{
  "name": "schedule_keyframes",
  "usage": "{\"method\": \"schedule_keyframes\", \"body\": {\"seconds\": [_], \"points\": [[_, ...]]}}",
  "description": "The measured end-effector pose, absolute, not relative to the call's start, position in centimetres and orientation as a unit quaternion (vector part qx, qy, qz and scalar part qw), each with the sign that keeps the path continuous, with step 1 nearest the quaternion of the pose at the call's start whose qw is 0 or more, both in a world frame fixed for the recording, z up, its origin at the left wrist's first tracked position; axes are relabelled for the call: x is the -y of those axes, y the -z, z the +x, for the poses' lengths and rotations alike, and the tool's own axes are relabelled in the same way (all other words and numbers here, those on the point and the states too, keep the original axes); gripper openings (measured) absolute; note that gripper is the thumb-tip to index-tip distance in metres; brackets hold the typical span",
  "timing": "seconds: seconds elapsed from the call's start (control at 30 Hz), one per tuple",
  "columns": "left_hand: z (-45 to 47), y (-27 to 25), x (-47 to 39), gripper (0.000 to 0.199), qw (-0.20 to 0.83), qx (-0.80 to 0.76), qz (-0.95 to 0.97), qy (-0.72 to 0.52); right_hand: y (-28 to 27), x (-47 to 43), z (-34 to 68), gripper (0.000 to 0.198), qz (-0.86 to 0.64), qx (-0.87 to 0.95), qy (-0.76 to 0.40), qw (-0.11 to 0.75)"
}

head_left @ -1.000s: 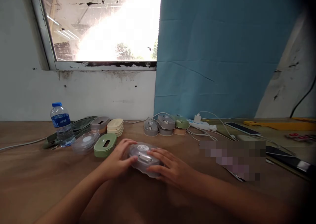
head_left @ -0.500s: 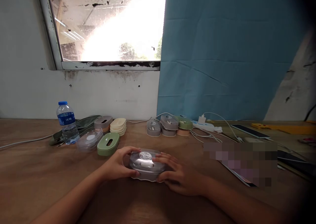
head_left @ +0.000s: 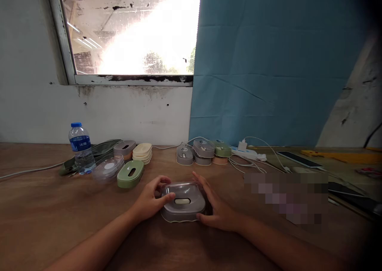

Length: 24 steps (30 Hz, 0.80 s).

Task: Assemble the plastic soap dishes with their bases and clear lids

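Note:
A grey oval box with a slotted top under a clear plastic cover (head_left: 188,211) rests on the table in front of me. A pale cream piece (head_left: 182,201) shows in its slot. My left hand (head_left: 153,197) grips the box's left end, thumb over the top and fingers curled at the back left edge. Around the right end is my right hand (head_left: 219,207), thumb at the front corner and fingers stretched along the back right side. Some of the left fingertips are hidden behind the box.
Left of the box stand a green slotted box (head_left: 130,179), clear covers (head_left: 108,169), stacked cream pieces (head_left: 142,153), a grey slotted box (head_left: 124,147) and a water bottle (head_left: 80,149). Covered boxes (head_left: 203,149) stand behind. A power strip (head_left: 246,153), cables and phones (head_left: 298,159) lie right.
The box has shifted slightly right. Its slot now shows plainly and the round white sticker no longer shows on top. My right fingers have moved off the cover to the right side.

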<state>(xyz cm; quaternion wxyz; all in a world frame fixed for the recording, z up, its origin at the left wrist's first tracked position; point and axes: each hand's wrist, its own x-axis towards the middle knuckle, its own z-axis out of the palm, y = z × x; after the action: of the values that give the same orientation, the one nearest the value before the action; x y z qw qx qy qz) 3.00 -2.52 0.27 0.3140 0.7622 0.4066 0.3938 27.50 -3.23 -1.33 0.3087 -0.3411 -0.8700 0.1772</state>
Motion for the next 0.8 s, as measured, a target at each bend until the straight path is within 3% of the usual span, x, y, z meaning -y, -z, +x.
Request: {"method": "schedule_keyframes", "body": {"seconds": [0.27,0.4,0.5,0.8], "points": [[1.7,1.1,0.3,0.035,0.278,-0.452,0.712,-0.46,1.2,3.0,27.6,0.091,-0.328,0.835,-0.282,0.34],[1.2,1.1,0.0,0.047,0.28,-0.453,0.703,-0.472,0.4,3.3,27.5,0.055,-0.33,0.87,-0.208,0.302],[1.1,0.6,0.2,0.03,0.256,-0.428,0.751,-0.433,0.0,3.3,27.4,0.037,-0.324,0.894,-0.168,0.258],[0.5,-0.3,0.5,0.023,0.114,-0.396,0.865,-0.285,0.2,3.2,27.2,0.035,-0.327,0.897,-0.144,0.261]]}}
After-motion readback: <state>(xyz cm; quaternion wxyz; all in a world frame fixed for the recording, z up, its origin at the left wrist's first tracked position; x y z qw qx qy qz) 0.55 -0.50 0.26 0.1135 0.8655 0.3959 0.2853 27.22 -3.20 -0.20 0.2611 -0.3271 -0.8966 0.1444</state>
